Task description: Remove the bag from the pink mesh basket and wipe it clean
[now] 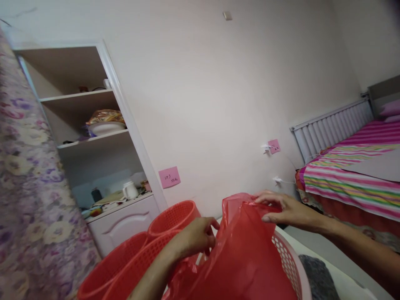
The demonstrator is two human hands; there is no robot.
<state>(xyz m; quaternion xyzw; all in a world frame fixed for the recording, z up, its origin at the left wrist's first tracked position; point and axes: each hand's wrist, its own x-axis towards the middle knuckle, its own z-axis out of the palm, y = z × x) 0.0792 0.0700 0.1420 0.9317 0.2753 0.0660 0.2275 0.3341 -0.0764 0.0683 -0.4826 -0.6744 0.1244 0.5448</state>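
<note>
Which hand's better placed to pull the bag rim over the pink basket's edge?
Probably right. The right hand pinches the red bag at its top rim, above the pink basket. The left hand grips lower, near the red baskets.

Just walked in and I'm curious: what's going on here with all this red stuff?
A person is handling a red plastic bag with both hands. The left hand pinches one edge of the bag's mouth, and the right hand grips the opposite edge, holding it spread open over a pink basket. Several red baskets lie just to the left of it. A bed with a striped cover stands to the right, and shelves to the left.
</note>
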